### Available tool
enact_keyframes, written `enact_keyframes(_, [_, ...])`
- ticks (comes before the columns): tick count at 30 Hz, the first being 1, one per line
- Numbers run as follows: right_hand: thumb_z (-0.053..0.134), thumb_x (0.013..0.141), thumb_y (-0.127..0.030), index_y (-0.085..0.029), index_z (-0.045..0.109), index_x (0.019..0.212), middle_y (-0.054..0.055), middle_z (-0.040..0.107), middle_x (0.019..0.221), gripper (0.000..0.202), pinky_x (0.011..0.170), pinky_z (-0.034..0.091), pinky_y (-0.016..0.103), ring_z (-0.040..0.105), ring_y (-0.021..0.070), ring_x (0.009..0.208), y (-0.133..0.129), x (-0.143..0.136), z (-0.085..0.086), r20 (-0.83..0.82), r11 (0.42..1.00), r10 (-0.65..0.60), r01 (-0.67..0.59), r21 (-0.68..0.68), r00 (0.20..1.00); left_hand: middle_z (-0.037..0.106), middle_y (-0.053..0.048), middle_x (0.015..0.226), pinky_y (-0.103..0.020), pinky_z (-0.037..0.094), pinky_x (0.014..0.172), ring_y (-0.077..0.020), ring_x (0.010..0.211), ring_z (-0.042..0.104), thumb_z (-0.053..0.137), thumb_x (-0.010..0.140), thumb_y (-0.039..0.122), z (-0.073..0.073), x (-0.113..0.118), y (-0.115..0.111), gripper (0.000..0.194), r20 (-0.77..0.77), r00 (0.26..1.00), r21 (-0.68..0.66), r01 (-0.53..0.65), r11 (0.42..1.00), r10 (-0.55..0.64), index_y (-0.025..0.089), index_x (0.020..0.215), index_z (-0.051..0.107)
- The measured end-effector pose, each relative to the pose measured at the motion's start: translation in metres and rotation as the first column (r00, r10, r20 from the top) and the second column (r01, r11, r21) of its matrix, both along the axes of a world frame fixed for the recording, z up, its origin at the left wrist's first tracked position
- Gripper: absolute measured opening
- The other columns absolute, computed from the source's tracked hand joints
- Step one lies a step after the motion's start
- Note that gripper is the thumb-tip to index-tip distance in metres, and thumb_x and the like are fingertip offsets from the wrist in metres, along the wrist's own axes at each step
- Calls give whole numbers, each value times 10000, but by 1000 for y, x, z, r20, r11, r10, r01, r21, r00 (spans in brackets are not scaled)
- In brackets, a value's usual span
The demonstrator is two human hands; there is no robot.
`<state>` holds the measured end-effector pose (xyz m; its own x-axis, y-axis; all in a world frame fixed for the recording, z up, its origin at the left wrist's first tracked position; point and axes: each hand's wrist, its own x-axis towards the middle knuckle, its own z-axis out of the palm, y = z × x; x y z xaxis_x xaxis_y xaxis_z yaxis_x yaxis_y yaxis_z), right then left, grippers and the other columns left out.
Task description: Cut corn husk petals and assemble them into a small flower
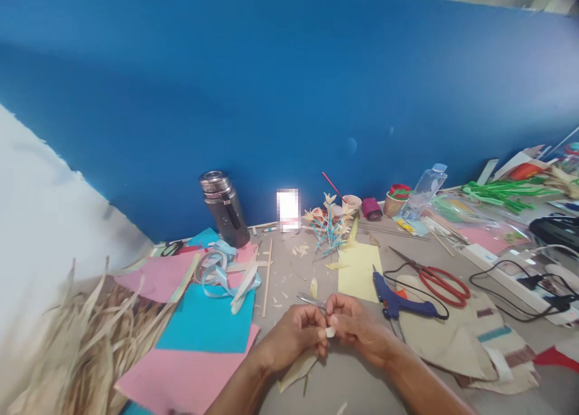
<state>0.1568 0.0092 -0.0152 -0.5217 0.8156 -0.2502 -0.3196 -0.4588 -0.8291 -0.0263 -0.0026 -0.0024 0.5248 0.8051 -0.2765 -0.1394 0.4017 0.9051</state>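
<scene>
Close together near the front of the table, my left hand [296, 336] and my right hand [357, 327] both have their fingers closed in a pinch. Between the fingertips shows a small cream-coloured piece [330, 332], apparently dried husk; the fingers cover the rest of it. Beneath my left hand a larger dried husk piece [296, 373] lies on the table. Just beyond the fingers are the metal blades of a tool [311, 300], partly hidden by my right hand. A blue glue gun [402, 300] rests to the right, beside red-handled scissors [441, 282].
Blue and pink paper sheets [208, 321], light-blue ribbon [217, 273] and dried husks [104, 342] cover the left. A dark flask [225, 213], small husk flowers [332, 228] and a plastic bottle [423, 195] stand at the back. Cables cross a white power strip [488, 264] at right.
</scene>
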Motion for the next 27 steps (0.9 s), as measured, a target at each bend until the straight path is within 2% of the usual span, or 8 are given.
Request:
enact_keyframes(5, [912,566,-305,-147,579,745,-8,615,620,410,429,159,178,428,51,474,1,0,-2,64,1000,12,-11,-15,998,637,-33,657,-267,451,614,-132,557,579,792,681,372,3,-1,1,288,-22,999,24,30,999,-30,142,739,628])
enact_keyframes(9, [916,581,-292,-147,561,727,-15,602,643,411,418,112,178,346,12,431,2,2,-1,-87,989,90,-100,-113,992,646,-38,664,-265,446,608,-135,553,592,807,669,389,6,-1,-2,318,13,999,-12,52,999,-52,146,737,614])
enact_keyframes(12, [888,647,-401,-145,576,784,-31,567,656,426,434,122,176,285,5,450,2,4,1,-137,993,82,-93,-74,987,651,-39,643,-271,452,615,-136,551,590,817,664,390,6,0,-1,330,50,999,-20,17,1000,-16,148,736,605])
enact_keyframes(14, [867,675,-447,-147,592,849,-38,551,646,442,442,143,176,308,20,472,3,4,3,-76,999,44,-44,4,996,649,-39,635,-273,453,612,-133,545,583,826,658,388,6,1,0,334,51,999,-19,-16,1000,17,143,733,611])
enact_keyframes(18, [909,614,-353,-151,584,824,-36,571,634,437,437,171,183,343,30,471,5,2,3,64,999,-2,-1,43,998,646,-41,625,-279,461,613,-134,540,580,846,636,392,6,2,1,355,24,999,-27,-36,999,36,131,728,623])
enact_keyframes(22, [909,604,-328,-146,574,756,-35,562,642,410,431,136,173,279,6,444,8,3,3,-90,991,60,-71,-115,994,659,-44,647,-275,460,630,-136,570,588,835,671,404,7,2,0,352,75,997,-13,-19,1000,20,136,757,624])
enact_keyframes(25, [876,657,-417,-150,600,801,-40,542,660,410,431,158,157,285,14,464,8,4,5,-189,983,-43,8,-183,981,659,-44,655,-271,455,635,-138,585,593,822,697,411,5,3,1,351,120,991,-20,-52,998,54,140,750,605])
enact_keyframes(27, [854,683,-456,-160,616,869,-19,577,720,423,429,191,155,349,31,496,6,3,6,-185,987,-100,74,-143,978,652,-36,664,-270,461,632,-131,582,585,820,701,405,5,3,2,348,128,987,-31,-97,995,100,143,744,596])
